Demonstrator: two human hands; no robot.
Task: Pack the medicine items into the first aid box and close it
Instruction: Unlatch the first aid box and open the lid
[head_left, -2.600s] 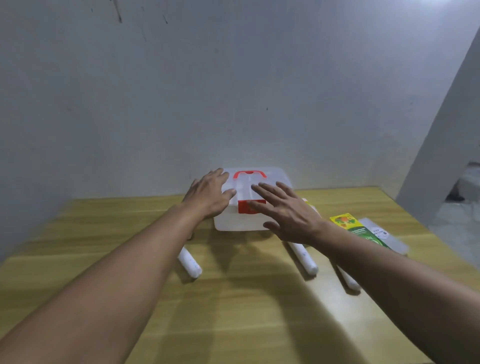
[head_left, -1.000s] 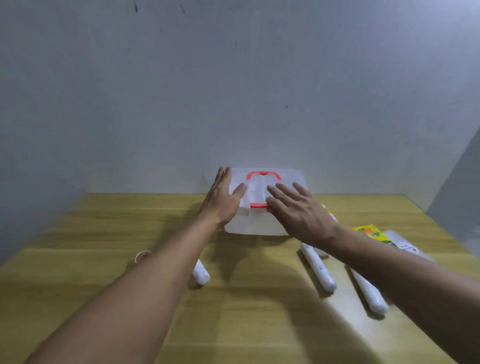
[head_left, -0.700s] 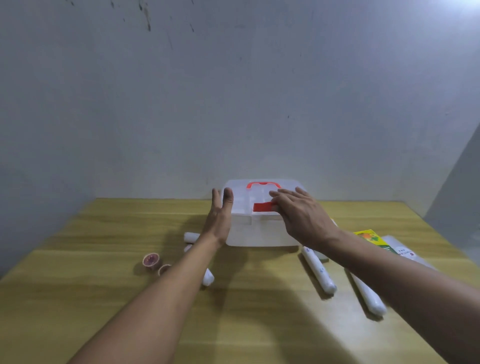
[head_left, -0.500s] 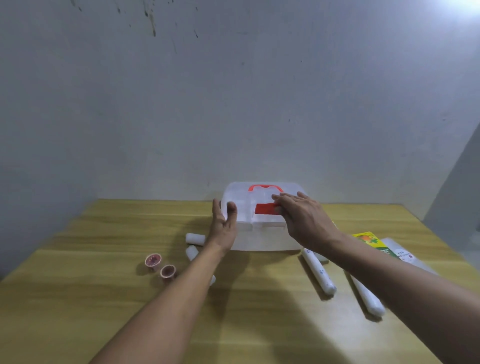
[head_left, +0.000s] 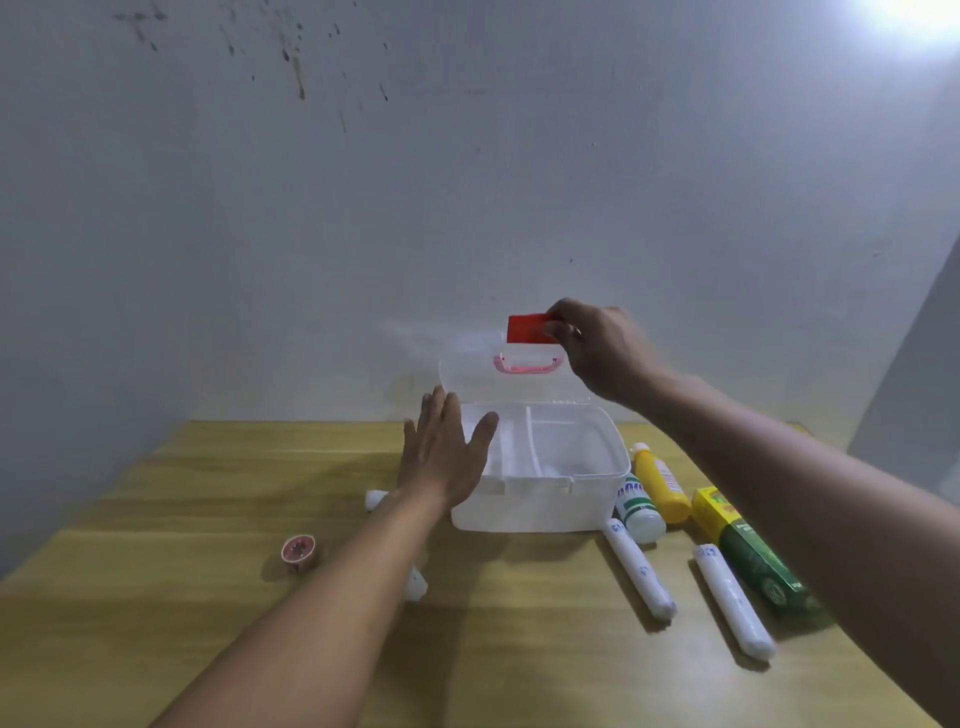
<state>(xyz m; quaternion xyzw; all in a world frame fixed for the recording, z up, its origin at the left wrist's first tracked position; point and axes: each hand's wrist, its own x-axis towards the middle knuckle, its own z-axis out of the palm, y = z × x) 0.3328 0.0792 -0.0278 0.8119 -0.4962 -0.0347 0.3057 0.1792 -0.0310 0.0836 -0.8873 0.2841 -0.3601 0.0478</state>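
Right hand (head_left: 602, 353) pinches raised lid's red latch (head_left: 527, 329) (left hand (head_left: 441, 457) steadies box (head_left: 540, 506)).

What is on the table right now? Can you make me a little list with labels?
box: white box, open, looks empty, with a divider inside
lid: lid tipped up toward the wall
left hand: left hand flat against the box's left side
right hand: right hand pinching the red latch on the lid
right of box: yellow bottle, white bottle, two white tubes, green carton
left of box: small pink cup, more white items partly hidden by the arm
packed so far: nothing
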